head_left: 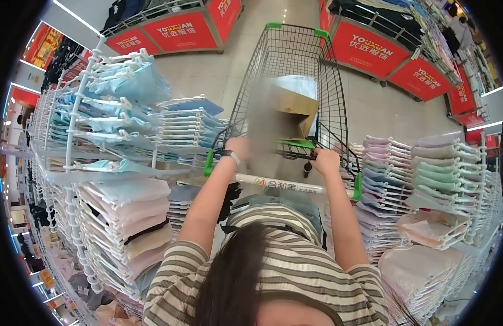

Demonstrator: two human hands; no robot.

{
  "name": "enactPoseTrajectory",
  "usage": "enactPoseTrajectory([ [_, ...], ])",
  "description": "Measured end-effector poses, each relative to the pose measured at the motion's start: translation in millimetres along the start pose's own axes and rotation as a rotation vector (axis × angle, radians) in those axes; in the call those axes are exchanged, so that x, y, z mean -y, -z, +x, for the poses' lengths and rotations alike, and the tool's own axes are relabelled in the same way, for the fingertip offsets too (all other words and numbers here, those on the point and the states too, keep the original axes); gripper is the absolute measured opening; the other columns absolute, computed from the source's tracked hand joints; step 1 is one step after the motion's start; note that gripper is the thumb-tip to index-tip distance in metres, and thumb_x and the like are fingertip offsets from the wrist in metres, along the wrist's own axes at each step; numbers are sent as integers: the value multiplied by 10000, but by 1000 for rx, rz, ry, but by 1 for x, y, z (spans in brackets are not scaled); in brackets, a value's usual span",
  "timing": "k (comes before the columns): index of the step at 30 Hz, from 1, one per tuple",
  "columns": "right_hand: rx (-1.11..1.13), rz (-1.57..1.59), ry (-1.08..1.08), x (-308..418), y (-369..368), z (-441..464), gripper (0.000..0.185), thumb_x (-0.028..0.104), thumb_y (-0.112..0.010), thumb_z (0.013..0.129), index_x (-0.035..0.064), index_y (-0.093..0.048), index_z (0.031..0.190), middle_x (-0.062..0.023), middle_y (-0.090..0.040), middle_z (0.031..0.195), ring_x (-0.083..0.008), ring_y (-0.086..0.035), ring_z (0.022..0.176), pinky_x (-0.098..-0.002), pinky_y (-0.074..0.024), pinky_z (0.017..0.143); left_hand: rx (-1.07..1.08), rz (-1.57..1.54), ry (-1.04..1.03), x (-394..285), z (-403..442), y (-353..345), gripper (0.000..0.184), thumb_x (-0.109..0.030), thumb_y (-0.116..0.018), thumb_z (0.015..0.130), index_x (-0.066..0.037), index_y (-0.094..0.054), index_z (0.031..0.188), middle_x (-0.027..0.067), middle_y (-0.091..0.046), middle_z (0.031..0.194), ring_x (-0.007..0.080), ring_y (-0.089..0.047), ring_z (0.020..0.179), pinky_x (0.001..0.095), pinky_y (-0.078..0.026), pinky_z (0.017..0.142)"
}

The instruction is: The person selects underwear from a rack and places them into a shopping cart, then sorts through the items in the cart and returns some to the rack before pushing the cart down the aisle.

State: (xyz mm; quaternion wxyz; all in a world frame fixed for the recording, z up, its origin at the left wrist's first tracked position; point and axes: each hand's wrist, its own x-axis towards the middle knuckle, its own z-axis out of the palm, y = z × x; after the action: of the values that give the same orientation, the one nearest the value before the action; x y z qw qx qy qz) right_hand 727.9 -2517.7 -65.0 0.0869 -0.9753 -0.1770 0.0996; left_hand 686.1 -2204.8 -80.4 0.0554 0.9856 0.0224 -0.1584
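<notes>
A black wire shopping cart (338,92) with green corners stands in front of me, its white handlebar (311,188) close to my body. My left hand (238,148), with a watch on the wrist, reaches past the bar on the cart's left side. It looks closed, but a grey blurred patch hides its fingertips and whatever they hold. My right hand (326,161) is curled round a black part of the cart near the child seat. Inside the basket are an open brown cardboard box (292,100) and a whitish plastic-wrapped item (303,82).
Racks of light-coloured clothes on white hangers flank me, blue garments (132,81) on the left and pastel ones (436,174) on the right. Red-sided clothing bins (365,46) stand ahead on both sides of the tiled aisle (371,108). Another person (460,32) is at the far right.
</notes>
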Motion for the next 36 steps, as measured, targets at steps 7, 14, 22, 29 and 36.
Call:
enactPoseTrajectory([
  [7,-14,-45,74,-19,3,47,330,449,-680,673,128,-651,742,-75,-637,674,-253,-626,659,-372,-484,592,-7,-12,30,-3,26,9,170,-215,-561,708,-100,-678,753,117,-662,785,284,-650,765,379,-516,663],
  [14,50,-39,141,-27,27,97,371,488,-665,675,119,-646,715,-72,-618,641,-256,-611,645,-365,-473,576,-6,-46,158,-3,55,6,291,-395,-664,666,-211,-664,892,58,-656,809,261,-625,751,378,-496,646],
  [22,56,-88,271,-42,50,168,392,504,-658,673,118,-653,739,-72,-624,666,-257,-613,669,-369,-474,592,4,-136,286,-22,78,28,277,-352,-635,665,-200,-666,894,86,-655,835,279,-624,781,397,-498,683],
  [29,80,-98,423,-47,70,230,400,508,-646,684,112,-646,734,-73,-622,672,-262,-608,672,-372,-470,586,-77,-195,416,-42,93,51,291,-348,-625,663,-154,-665,876,112,-651,833,289,-621,802,404,-491,706],
  [36,69,-118,570,-38,79,289,376,484,-658,680,109,-643,701,-73,-617,648,-263,-606,646,-367,-471,580,-154,-238,541,-51,106,66,290,-364,-623,659,-150,-667,850,106,-651,822,285,-622,800,398,-493,691],
])
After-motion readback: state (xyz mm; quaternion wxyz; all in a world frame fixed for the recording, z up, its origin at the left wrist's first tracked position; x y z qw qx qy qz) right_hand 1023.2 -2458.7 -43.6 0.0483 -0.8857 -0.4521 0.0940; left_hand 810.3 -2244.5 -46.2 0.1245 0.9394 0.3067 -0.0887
